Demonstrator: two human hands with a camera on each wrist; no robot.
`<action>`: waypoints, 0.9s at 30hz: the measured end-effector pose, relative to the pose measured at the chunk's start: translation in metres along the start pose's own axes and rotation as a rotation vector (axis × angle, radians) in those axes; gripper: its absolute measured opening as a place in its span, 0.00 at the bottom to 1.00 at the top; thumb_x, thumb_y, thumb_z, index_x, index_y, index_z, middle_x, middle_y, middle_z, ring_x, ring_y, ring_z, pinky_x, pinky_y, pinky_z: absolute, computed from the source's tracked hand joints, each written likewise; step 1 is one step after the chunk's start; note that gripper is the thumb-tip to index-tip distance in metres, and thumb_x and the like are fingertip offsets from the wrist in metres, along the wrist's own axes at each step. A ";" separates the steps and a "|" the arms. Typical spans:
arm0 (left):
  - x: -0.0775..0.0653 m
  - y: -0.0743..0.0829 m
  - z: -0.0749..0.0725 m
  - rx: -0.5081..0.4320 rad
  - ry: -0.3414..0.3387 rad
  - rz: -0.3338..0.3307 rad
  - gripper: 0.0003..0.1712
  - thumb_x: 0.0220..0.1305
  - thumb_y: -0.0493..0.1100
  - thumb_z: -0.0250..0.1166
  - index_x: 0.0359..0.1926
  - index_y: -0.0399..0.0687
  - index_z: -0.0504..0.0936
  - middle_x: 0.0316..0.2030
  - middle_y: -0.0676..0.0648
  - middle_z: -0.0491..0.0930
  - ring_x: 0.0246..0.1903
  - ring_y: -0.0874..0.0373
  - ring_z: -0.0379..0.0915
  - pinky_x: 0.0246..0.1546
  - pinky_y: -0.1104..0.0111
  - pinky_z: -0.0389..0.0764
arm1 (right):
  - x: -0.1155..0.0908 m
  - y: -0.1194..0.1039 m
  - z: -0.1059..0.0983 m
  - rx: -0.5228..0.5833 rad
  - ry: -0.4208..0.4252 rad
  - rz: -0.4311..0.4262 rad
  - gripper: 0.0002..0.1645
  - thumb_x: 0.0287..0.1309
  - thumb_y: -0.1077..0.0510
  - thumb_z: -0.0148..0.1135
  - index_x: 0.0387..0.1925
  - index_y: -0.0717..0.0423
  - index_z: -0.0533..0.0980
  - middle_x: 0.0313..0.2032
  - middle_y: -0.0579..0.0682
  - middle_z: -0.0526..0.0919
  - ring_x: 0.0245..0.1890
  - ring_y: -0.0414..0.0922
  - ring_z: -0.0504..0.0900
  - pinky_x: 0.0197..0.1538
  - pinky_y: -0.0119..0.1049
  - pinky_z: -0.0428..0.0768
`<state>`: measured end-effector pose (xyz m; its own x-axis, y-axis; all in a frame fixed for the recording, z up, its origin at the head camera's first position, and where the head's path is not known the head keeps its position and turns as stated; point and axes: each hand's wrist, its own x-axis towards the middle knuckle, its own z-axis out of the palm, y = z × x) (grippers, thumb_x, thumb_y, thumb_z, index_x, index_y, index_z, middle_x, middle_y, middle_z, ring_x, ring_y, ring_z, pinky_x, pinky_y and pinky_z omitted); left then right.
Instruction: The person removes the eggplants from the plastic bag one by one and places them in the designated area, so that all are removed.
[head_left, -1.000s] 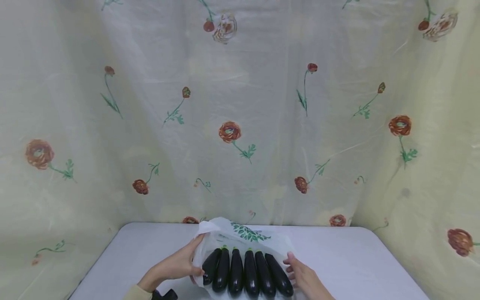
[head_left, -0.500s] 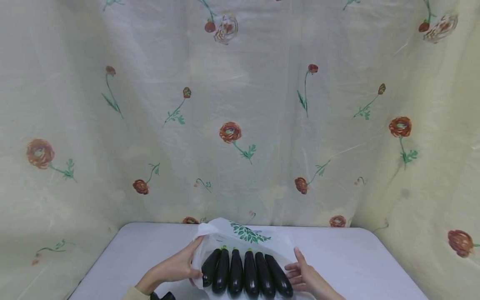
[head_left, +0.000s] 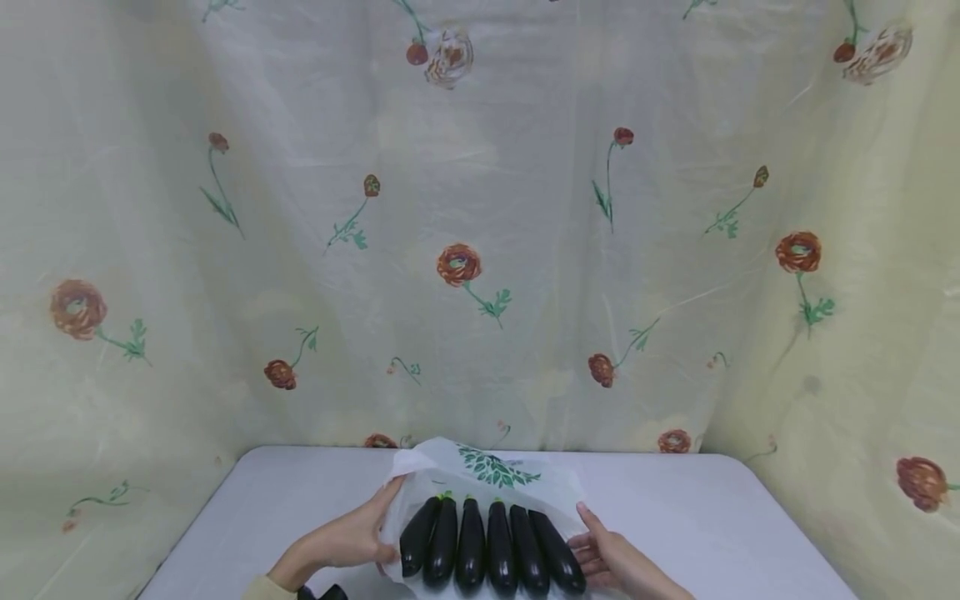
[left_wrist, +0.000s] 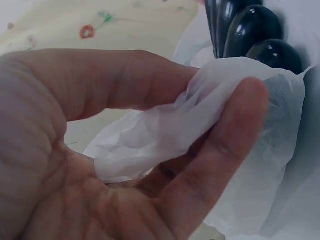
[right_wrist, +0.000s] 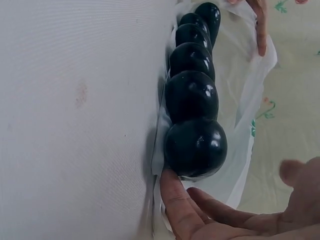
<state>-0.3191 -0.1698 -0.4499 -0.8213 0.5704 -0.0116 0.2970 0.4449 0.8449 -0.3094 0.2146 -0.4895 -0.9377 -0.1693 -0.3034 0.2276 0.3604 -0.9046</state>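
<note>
Several glossy dark eggplants point(head_left: 471, 546) lie side by side in the mouth of a white plastic bag point(head_left: 558, 492) with a green leaf print. At the bag's left side, my left hand point(head_left: 356, 533) holds its edge; the left wrist view shows the thin plastic point(left_wrist: 150, 137) pinched between thumb and fingers. My right hand point(head_left: 615, 554) is at the right side, fingers extended and thumb raised apart. In the right wrist view, a fingertip point(right_wrist: 172, 187) touches the bag by the nearest eggplant point(right_wrist: 196, 147). The eggplants' far ends are partly hidden there.
The bag lies on a white table point(head_left: 697, 517) with rounded far corners. Behind and beside it hangs a pale curtain point(head_left: 525, 358) printed with red flowers. A black object point(head_left: 322, 593) sits by my left wrist at the bottom edge.
My right hand has shifted slightly right, its thumb lifting and then lowering again. My left hand has drawn the bag's edge a little left, and the leftmost eggplant leans slightly farther that way.
</note>
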 end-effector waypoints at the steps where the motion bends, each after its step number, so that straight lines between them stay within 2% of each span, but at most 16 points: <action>1: 0.000 -0.001 0.000 0.010 0.000 0.001 0.67 0.44 0.32 0.67 0.77 0.56 0.33 0.70 0.36 0.48 0.59 0.42 0.56 0.57 0.40 0.62 | 0.000 0.001 0.001 -0.008 0.008 -0.003 0.54 0.64 0.28 0.38 0.49 0.80 0.72 0.36 0.57 0.83 0.33 0.44 0.81 0.43 0.42 0.82; 5: -0.002 -0.002 0.002 0.050 -0.005 0.009 0.67 0.43 0.34 0.68 0.77 0.48 0.33 0.71 0.34 0.46 0.59 0.42 0.55 0.57 0.44 0.63 | 0.001 0.003 0.002 -0.100 0.044 0.004 0.44 0.64 0.34 0.50 0.49 0.77 0.74 0.35 0.54 0.82 0.35 0.43 0.79 0.43 0.41 0.82; 11: -0.001 -0.005 0.001 0.073 0.005 0.020 0.67 0.43 0.35 0.68 0.76 0.45 0.33 0.72 0.35 0.45 0.60 0.42 0.55 0.58 0.44 0.62 | 0.005 0.000 0.005 -0.259 0.099 0.063 0.46 0.57 0.32 0.58 0.49 0.76 0.75 0.36 0.55 0.84 0.36 0.46 0.81 0.44 0.43 0.82; 15: 0.000 -0.006 0.000 0.086 0.003 0.021 0.65 0.44 0.35 0.68 0.76 0.43 0.35 0.72 0.35 0.46 0.61 0.43 0.55 0.59 0.46 0.61 | 0.009 0.003 0.007 -0.279 0.104 0.110 0.42 0.54 0.35 0.63 0.49 0.72 0.76 0.37 0.55 0.83 0.35 0.46 0.78 0.44 0.43 0.81; 18: 0.001 -0.006 -0.001 0.093 0.007 0.013 0.64 0.44 0.36 0.68 0.76 0.43 0.37 0.72 0.35 0.48 0.60 0.43 0.57 0.58 0.47 0.63 | 0.012 0.008 0.007 -0.274 0.117 0.115 0.38 0.53 0.38 0.66 0.48 0.70 0.77 0.35 0.52 0.82 0.33 0.45 0.76 0.42 0.40 0.80; 23: 0.000 -0.006 -0.003 0.081 0.009 -0.021 0.64 0.45 0.37 0.68 0.77 0.47 0.38 0.69 0.36 0.53 0.57 0.44 0.60 0.54 0.44 0.68 | 0.013 0.010 0.007 -0.267 0.119 0.097 0.38 0.51 0.38 0.68 0.48 0.69 0.77 0.34 0.52 0.82 0.32 0.44 0.76 0.39 0.38 0.78; 27: -0.001 -0.006 -0.004 0.072 0.008 -0.033 0.64 0.45 0.36 0.68 0.77 0.47 0.38 0.70 0.36 0.52 0.58 0.43 0.59 0.55 0.42 0.67 | 0.010 0.006 0.006 -0.273 0.117 0.108 0.38 0.51 0.38 0.67 0.47 0.69 0.78 0.36 0.53 0.83 0.33 0.45 0.77 0.42 0.41 0.80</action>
<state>-0.3223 -0.1753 -0.4528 -0.8351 0.5491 -0.0347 0.3034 0.5122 0.8035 -0.3155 0.2098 -0.4996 -0.9392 -0.0158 -0.3429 0.2637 0.6063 -0.7502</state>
